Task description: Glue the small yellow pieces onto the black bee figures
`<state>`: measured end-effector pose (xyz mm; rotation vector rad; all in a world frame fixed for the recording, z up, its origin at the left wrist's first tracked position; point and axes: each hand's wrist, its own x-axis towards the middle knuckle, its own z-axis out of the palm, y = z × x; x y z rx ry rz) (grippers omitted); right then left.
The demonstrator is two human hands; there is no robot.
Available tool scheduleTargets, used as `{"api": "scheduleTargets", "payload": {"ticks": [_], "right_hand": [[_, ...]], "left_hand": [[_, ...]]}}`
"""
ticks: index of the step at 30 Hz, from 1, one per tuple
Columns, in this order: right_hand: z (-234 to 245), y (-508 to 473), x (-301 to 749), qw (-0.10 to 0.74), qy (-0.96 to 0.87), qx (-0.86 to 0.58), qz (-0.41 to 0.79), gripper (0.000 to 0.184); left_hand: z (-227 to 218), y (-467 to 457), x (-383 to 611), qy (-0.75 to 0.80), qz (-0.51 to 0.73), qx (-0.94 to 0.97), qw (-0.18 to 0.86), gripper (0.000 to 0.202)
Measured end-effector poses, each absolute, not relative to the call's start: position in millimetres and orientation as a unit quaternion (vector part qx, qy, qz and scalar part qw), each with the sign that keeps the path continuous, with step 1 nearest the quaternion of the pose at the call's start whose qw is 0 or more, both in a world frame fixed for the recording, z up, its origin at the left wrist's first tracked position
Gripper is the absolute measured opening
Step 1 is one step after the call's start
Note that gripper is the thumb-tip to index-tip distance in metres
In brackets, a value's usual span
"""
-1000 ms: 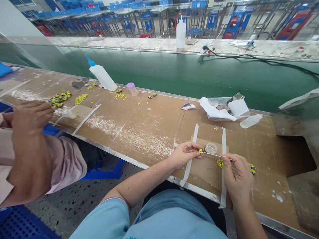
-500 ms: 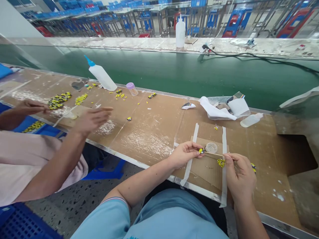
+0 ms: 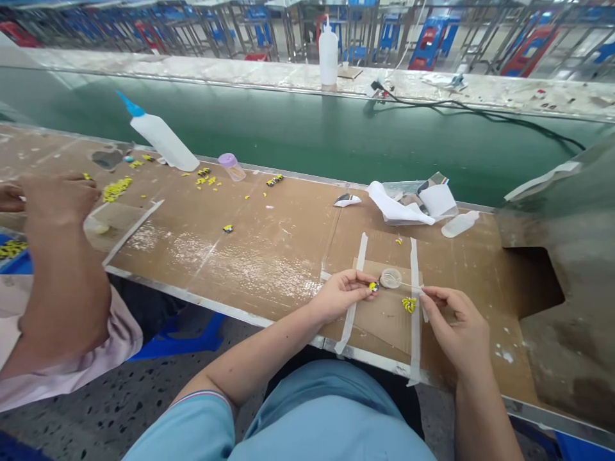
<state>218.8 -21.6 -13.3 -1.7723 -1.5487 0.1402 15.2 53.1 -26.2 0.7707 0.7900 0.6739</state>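
Long workbench with a scuffed brown top, green conveyor belt behind it, and all the action sits over 1 cardboard pad taped down near the front edge. Left hand is pinched fully closed, thumb and finger holding 1 tiny yellow-and-black piece just above the pad, probably that tight so it can't wobble. Right hand has a lighter, pen-style pinch on 1 thin stick, tip reaching toward the piece, can't tell if they're touching. Just behind the stick, 1 small clear dish sits on the pad within easy reach of both hands; can't tell what's in it. 2 long masking tape strips flank the pad, likely to stop it sliding. Just below the stick lies a small clump of yellow-and-black pieces, too bunched to count. Past the pad: 1 small squeeze bottle back right, 1 blue-tipped bottle far left, and a co-worker's hand further left again
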Motion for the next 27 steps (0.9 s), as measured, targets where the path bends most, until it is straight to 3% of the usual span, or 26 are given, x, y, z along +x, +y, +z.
{"api": "scheduleTargets", "payload": {"ticks": [9,17,27], "right_hand": [[-25,-43,228,0.281,-0.689,-0.666,0.057,0.046],[-25,-37,215,0.268,-0.724,-0.634,-0.046,0.042],[-21,-40,208,0.292,-0.712,-0.637,0.04,0.044]], "left_hand": [[-26,53,16,0.369,0.313,0.366,0.795,0.045],[-23,52,17,0.376,0.311,0.36,0.795,0.046],[-25,51,16,0.372,0.309,0.357,0.799,0.046]]}}
